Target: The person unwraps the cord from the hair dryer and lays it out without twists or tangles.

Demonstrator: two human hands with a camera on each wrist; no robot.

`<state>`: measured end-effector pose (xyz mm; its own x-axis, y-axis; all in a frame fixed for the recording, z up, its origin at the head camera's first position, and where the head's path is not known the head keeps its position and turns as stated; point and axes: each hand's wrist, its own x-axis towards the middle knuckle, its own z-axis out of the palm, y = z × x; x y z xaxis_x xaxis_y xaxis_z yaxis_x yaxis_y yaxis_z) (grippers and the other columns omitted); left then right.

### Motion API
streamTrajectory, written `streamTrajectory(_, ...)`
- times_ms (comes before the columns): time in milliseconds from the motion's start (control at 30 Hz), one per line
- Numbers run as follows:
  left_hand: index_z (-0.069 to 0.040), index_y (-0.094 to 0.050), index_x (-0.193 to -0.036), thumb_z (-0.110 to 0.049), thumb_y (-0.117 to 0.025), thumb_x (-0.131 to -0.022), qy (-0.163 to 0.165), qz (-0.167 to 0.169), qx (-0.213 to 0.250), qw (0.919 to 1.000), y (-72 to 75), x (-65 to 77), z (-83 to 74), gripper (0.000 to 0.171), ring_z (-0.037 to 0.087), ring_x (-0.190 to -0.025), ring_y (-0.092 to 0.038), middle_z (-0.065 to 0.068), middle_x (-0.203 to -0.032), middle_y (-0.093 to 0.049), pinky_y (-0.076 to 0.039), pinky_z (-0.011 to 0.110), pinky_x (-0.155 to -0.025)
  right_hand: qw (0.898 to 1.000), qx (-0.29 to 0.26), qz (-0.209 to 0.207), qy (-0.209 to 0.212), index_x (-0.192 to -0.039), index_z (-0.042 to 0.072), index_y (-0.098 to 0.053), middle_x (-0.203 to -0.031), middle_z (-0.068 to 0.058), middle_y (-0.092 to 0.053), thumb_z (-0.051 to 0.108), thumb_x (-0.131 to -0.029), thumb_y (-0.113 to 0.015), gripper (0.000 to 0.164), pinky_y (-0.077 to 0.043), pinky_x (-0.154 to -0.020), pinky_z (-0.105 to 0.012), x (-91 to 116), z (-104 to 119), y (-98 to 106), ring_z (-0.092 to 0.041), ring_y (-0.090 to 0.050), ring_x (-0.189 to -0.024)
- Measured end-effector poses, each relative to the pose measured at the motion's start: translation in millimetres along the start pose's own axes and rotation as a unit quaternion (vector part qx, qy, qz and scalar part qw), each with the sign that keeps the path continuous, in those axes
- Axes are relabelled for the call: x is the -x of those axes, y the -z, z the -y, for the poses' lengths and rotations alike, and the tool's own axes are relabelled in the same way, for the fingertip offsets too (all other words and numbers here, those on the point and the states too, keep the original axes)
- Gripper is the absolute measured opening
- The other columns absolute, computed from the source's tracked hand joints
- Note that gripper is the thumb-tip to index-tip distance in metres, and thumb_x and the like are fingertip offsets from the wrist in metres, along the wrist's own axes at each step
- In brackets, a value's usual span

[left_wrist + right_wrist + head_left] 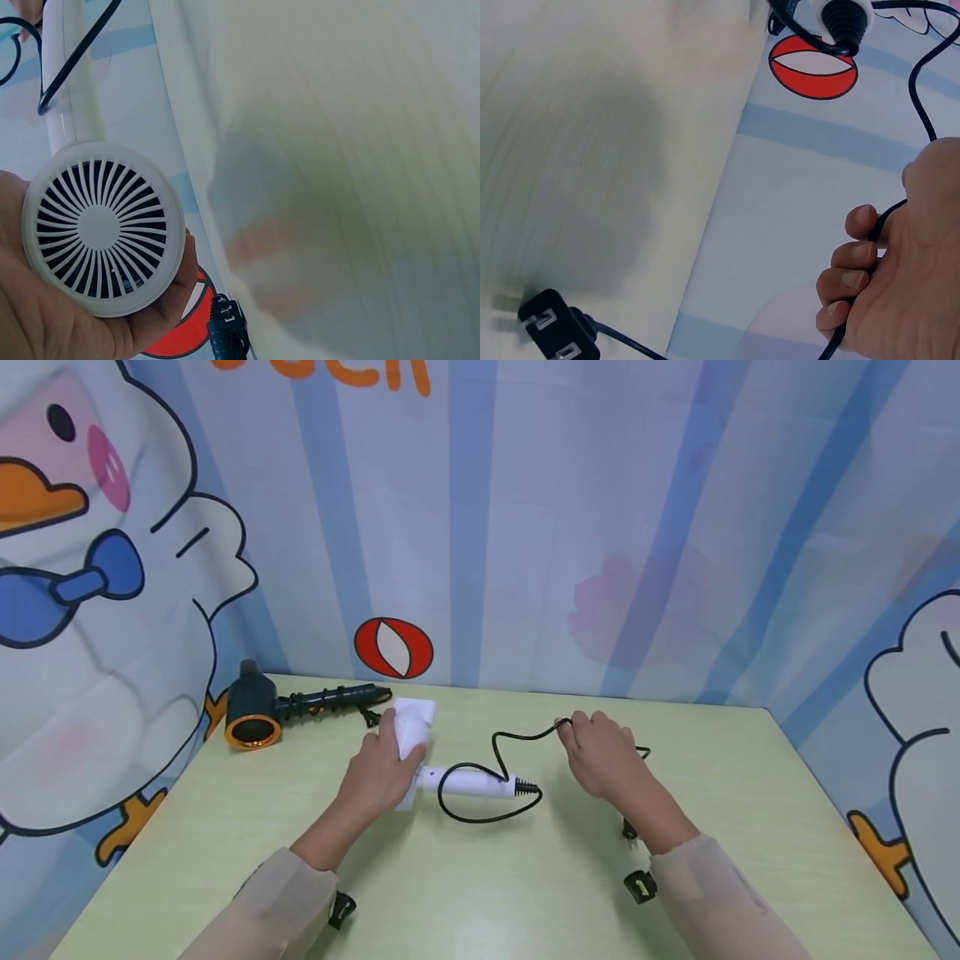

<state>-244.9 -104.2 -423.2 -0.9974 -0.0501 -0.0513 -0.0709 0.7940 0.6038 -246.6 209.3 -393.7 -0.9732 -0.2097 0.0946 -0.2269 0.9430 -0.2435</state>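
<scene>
My left hand [378, 770] grips a white hair dryer [468, 782] around its head, and the handle points right. In the left wrist view, the round slotted intake grille [99, 228] sits in the palm with fingers curled around its side. A black cord [487, 821] leaves the handle's end and loops over the handle. Farther right, my right hand [603, 756] holds this cord, its fingers curled around it in the right wrist view. The cord's two-pin plug [559, 326] hangs from the far end, close over the tabletop.
A black hair dryer [251, 702] with an orange-ringed opening lies at the table's back left corner, its cord wound around the handle. Its plug [227, 330] is close to my left hand. Behind the pale wooden table [480, 893] hangs a cartoon-printed curtain [525, 527].
</scene>
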Motion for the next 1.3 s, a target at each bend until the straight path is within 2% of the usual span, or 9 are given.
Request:
streamTrajectory(233,-0.01,-0.011,-0.161,-0.046,-0.054,-0.101,0.006,-0.003,-0.001,1.0,0.2,-1.9,2.1,0.082,0.035,-0.096,-0.06,0.026,-0.131,-0.05,-0.055,0.045,-0.072,0.999,0.007,0.008,0.044,-0.097,0.01,-0.055,-0.083,-0.005,-0.048,0.033,-0.112,-0.031,0.036,-0.033,-0.067,-0.04,19,2,5,-0.022,-0.044,-0.075)
streamTrajectory(500,-0.009,-0.01,-0.16,-0.044,-0.054,-0.101,0.009,-0.005,-0.004,0.9999,1.2,-2.5,2.3,0.082,0.036,-0.099,-0.059,0.027,-0.131,-0.05,-0.055,0.048,-0.075,0.995,-0.03,-0.006,0.093,-0.091,0.016,-0.05,-0.08,0.0,-0.044,0.035,-0.112,-0.031,0.034,-0.029,-0.072,-0.04,40,0,9,-0.017,-0.039,-0.074)
streamTrajectory(733,-0.009,-0.011,-0.16,-0.043,-0.055,-0.101,0.003,-0.01,0.0,0.9999,1.5,-2.7,3.3,0.081,0.036,-0.097,-0.06,0.026,-0.127,-0.051,-0.054,0.047,-0.073,0.993,-0.042,-0.009,0.11,-0.089,0.017,-0.047,-0.079,0.001,-0.042,0.038,-0.112,-0.029,0.037,-0.028,-0.07,-0.038,45,-3,9,-0.015,-0.036,-0.072)
streamTrajectory(1000,-0.009,-0.011,-0.16,-0.043,-0.056,-0.1,0.008,-0.012,0.003,0.9999,1.7,-2.5,3.0,0.082,0.036,-0.098,-0.06,0.026,-0.126,-0.052,-0.055,0.048,-0.074,0.984,-0.101,-0.009,0.144,-0.096,0.016,-0.049,-0.086,0.0,-0.041,0.03,-0.112,-0.033,0.027,-0.035,-0.068,-0.032,45,-20,12,-0.014,-0.036,-0.074)
streamTrajectory(1300,-0.01,-0.01,-0.16,-0.043,-0.056,-0.101,0.014,-0.01,0.006,0.9998,2.7,-2.8,2.8,0.082,0.037,-0.1,-0.06,0.026,-0.128,-0.051,-0.057,0.051,-0.077,0.983,-0.099,-0.008,0.153,-0.102,0.015,-0.052,-0.092,0.002,-0.043,0.026,-0.112,-0.035,0.022,-0.04,-0.073,-0.032,48,-43,16,-0.012,-0.039,-0.079)
